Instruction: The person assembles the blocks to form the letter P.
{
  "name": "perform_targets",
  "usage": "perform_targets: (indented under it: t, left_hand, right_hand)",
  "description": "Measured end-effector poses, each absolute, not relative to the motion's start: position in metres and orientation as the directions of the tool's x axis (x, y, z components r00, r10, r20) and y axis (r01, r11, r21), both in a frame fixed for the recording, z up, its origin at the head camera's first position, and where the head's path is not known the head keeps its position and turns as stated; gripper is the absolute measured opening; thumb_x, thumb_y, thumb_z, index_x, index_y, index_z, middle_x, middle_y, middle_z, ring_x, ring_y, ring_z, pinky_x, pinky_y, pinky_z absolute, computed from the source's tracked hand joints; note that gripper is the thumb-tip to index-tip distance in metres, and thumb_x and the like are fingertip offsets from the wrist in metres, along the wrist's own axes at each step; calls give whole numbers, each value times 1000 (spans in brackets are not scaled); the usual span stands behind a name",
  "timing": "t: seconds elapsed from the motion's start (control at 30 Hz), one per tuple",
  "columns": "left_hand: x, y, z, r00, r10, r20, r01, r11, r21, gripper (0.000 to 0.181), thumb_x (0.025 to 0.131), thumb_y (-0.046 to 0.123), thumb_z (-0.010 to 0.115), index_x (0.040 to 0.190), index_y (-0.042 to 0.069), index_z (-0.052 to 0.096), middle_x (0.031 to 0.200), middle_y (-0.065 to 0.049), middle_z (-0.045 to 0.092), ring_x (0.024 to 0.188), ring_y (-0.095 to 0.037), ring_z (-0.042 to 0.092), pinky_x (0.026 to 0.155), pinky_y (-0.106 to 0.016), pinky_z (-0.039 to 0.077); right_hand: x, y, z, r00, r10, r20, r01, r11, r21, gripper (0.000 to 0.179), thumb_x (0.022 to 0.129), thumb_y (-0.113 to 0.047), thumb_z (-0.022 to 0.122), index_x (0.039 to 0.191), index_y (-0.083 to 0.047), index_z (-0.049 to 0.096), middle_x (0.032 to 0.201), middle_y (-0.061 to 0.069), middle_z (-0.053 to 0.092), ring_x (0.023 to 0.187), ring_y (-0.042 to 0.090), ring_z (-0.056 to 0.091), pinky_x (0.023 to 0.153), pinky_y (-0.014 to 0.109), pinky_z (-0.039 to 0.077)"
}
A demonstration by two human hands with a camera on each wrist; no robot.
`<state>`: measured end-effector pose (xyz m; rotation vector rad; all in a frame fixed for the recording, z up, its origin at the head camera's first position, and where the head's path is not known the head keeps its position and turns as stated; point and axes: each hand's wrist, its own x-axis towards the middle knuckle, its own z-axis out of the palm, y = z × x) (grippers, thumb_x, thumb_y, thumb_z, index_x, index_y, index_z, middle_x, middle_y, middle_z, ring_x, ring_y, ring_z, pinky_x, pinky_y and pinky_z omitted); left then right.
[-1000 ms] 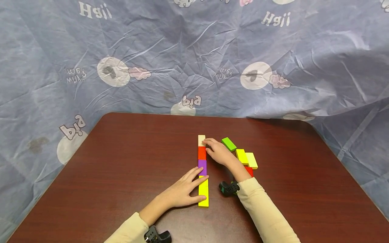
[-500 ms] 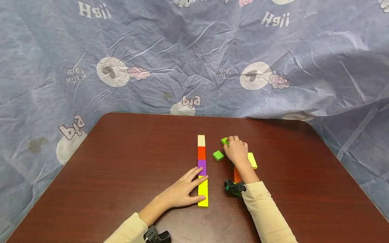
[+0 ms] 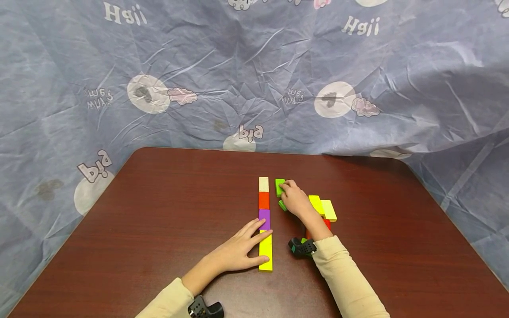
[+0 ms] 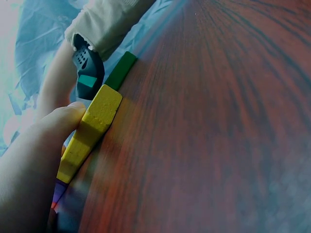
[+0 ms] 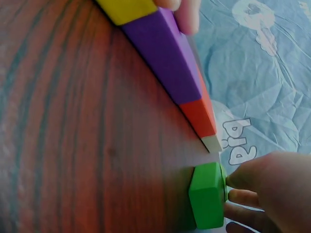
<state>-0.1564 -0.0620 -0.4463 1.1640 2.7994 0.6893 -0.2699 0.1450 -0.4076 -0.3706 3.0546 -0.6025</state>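
Note:
In the head view my left hand lies with spread, fairly straight fingers on the near part of a row of blocks, touching the purple block and the yellow block. Farther along the same row come a red block and a cream block. My right hand pinches a long green block just right of the row's far end. A smaller green block, partly hidden by that hand, lies on the table below it; the right wrist view shows a green block near the fingers.
Right of the right hand lie a yellow block, a pale yellow block and a red block. Under the right wrist another green block partly shows. The brown table ends against a printed cloth.
My right hand left the small green block beside the row, went right, took hold of the long green block and brought it left, turned in line with the row. The left hand stays put.

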Motion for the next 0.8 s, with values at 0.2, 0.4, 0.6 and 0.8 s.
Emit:
perform_targets:
  t: [0.2, 0.4, 0.6, 0.8]
  left_hand:
    - [-157, -62, -447, -715, 681, 154, 675, 617, 405, 63, 86, 49, 52, 140, 22, 35, 151, -6, 21, 140, -25, 17, 110, -42, 29]
    - [-157, -62, -447, -725, 671, 153, 663, 621, 419, 63, 86, 50, 52, 140, 22, 35, 151, -4, 22, 140, -24, 17, 109, -42, 30]
    - [-157, -63, -446, -732, 667, 141, 651, 622, 434, 63, 86, 51, 51, 140, 24, 34, 151, -3, 21, 140, -23, 17, 109, -43, 31]
    - [-157, -62, -445, -731, 669, 131, 645, 616, 452, 66, 86, 53, 50, 141, 23, 31, 152, -3, 18, 141, -23, 15, 109, -44, 30]
  right_hand:
    - [-264, 142, -407, -967, -231, 107, -253, 907, -337, 33, 92, -15, 46, 121, -5, 56, 127, 14, 50, 116, 30, 51, 96, 50, 39]
    - [-254, 142, -403, -954, -266, 136, -292, 924, -245, 26, 91, -13, 48, 110, -3, 62, 114, 13, 57, 104, 29, 58, 92, 46, 45]
    - [-263, 144, -402, -954, -291, 70, -299, 927, -225, 34, 94, -8, 39, 122, 3, 53, 127, 19, 46, 103, 31, 58, 85, 42, 50]
    - [-286, 145, -404, -955, -297, 20, -294, 932, -210, 39, 92, -5, 38, 130, 4, 46, 130, 22, 41, 103, 34, 57, 83, 42, 50]
